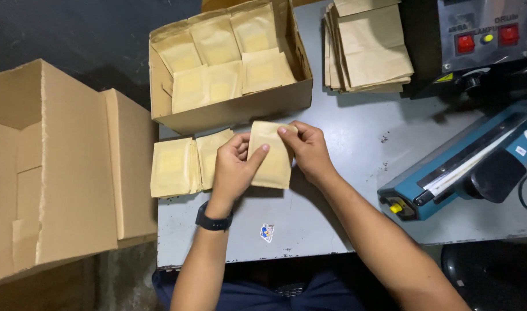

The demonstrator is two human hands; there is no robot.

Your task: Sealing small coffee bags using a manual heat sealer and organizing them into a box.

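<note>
A small tan paper pouch point(272, 158) is held upright just above the grey table point(344, 144). My left hand point(233, 168) pinches its left edge with thumb on the front. My right hand point(308, 148) grips the pouch's top right corner. A black watch sits on my left wrist. Just left of my left hand, a stack of similar pouches point(180, 165) lies flat on the table. Behind the hands stands an open cardboard box point(229, 109) with rows of pouches inside.
A pile of flat brown paper bags point(368, 46) lies at the back. A blue heat sealer point(470, 167) sits at the right, a grey machine with red switches point(485, 31) behind it. A large open carton point(62, 167) stands left of the table. A small sticker point(267, 232) lies near the front edge.
</note>
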